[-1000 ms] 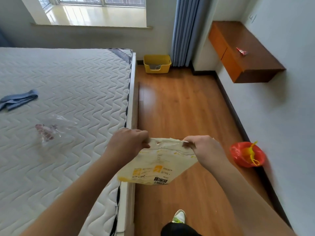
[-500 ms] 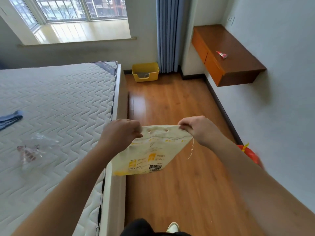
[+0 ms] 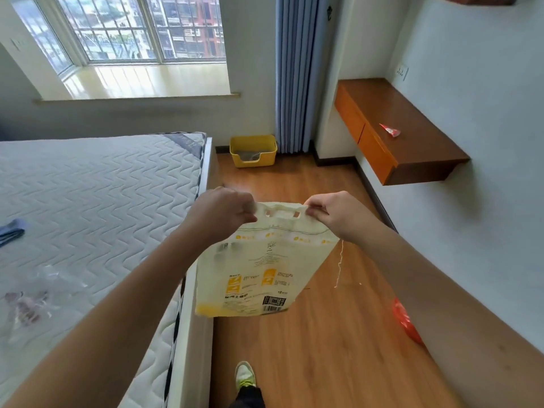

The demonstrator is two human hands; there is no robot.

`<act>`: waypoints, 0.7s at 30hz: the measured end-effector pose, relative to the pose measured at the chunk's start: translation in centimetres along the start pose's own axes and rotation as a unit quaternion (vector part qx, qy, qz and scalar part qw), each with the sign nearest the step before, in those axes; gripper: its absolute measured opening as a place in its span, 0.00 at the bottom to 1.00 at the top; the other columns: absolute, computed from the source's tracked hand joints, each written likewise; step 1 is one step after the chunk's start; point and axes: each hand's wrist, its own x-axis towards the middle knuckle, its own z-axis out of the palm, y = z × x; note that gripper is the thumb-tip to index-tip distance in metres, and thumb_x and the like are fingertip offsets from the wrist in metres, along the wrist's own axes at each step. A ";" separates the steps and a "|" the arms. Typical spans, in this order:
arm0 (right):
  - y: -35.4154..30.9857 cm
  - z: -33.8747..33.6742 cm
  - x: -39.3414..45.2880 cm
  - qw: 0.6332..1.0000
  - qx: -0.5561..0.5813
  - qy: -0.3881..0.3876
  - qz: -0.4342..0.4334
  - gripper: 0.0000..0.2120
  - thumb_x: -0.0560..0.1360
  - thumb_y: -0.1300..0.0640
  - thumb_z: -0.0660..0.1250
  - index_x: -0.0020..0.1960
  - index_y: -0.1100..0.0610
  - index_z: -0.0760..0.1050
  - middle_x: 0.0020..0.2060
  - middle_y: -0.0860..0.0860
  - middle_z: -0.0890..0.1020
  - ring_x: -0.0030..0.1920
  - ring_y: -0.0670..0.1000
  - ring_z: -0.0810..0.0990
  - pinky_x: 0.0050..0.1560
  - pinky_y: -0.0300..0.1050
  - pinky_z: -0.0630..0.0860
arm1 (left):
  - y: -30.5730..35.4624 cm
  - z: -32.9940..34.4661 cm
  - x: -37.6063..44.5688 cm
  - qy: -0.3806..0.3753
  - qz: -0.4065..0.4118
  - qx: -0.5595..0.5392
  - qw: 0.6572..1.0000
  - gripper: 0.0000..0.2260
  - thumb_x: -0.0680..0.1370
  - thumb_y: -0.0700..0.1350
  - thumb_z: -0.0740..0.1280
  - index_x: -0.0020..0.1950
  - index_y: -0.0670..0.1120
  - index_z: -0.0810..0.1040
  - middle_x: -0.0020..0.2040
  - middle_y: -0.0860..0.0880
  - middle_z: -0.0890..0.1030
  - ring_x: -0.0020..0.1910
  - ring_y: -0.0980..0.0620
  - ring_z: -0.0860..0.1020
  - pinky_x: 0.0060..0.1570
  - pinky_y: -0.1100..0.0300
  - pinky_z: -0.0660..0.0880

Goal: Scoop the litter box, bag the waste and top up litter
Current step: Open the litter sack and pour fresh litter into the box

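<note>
A pale yellow litter bag (image 3: 259, 269) with printed labels and a barcode hangs in front of me above the wooden floor. My left hand (image 3: 223, 214) pinches its top left corner and my right hand (image 3: 332, 213) pinches the top right corner, by the cut-out handle. A loose white thread (image 3: 340, 266) dangles from the bag's right side. The yellow litter box (image 3: 253, 150) stands on the floor at the far wall beside the blue curtain, with grey litter inside. A red object (image 3: 407, 320) lies on the floor near the right wall, partly hidden by my right forearm.
A bed with a quilted mattress (image 3: 97, 207) fills the left side, with a clear plastic bag (image 3: 32, 298) and a blue cloth (image 3: 11, 232) on it. A wall-mounted wooden shelf (image 3: 403, 142) juts out at the right. Wooden floor runs between bed and wall. My shoe (image 3: 244, 375) is below.
The view has tilted up and moved forward along the floor. The bag now hangs more upright between my hands. The red object has slipped behind my right arm.
</note>
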 end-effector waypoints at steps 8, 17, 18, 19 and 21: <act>-2.3 0.1 10.9 1.000 -0.021 0.013 -0.006 0.09 0.80 0.52 0.62 0.56 0.48 0.80 0.45 0.44 0.83 0.44 0.46 0.79 0.45 0.44 0.77 | -7.9 -1.2 7.2 0.004 0.005 -0.010 1.000 0.05 0.76 0.53 0.69 0.45 0.52 0.77 0.38 0.56 0.76 0.39 0.55 0.73 0.34 0.63 0.66; 1.2 -1.1 21.3 1.000 0.009 0.016 0.007 0.09 0.79 0.54 0.62 0.53 0.47 0.81 0.45 0.41 0.83 0.46 0.46 0.80 0.48 0.46 0.78 | -12.6 -0.8 18.5 -0.045 0.012 0.029 0.998 0.09 0.76 0.55 0.69 0.53 0.53 0.78 0.45 0.54 0.81 0.42 0.55 0.72 0.39 0.61 0.68; 2.1 -1.3 22.5 1.000 0.008 0.014 0.008 0.09 0.79 0.53 0.62 0.53 0.46 0.81 0.45 0.41 0.84 0.46 0.45 0.80 0.47 0.46 0.78 | -12.7 -0.4 20.0 -0.049 0.015 0.042 0.998 0.09 0.77 0.55 0.68 0.53 0.53 0.78 0.43 0.55 0.79 0.41 0.55 0.72 0.38 0.61 0.68; 3.1 -1.6 23.7 1.000 0.004 0.011 0.007 0.09 0.79 0.53 0.62 0.53 0.46 0.81 0.45 0.41 0.84 0.46 0.45 0.80 0.47 0.46 0.78 | -12.8 0.1 21.5 -0.054 0.016 0.054 0.997 0.08 0.77 0.55 0.67 0.52 0.53 0.77 0.42 0.56 0.77 0.41 0.55 0.72 0.37 0.61 0.67; 5.1 -2.2 26.1 1.000 -0.005 0.010 0.005 0.09 0.79 0.52 0.62 0.53 0.45 0.81 0.44 0.40 0.83 0.45 0.45 0.80 0.45 0.44 0.77 | -12.9 1.1 24.7 -0.061 0.015 0.070 0.996 0.08 0.78 0.56 0.66 0.50 0.53 0.76 0.40 0.56 0.76 0.40 0.54 0.74 0.37 0.60 0.69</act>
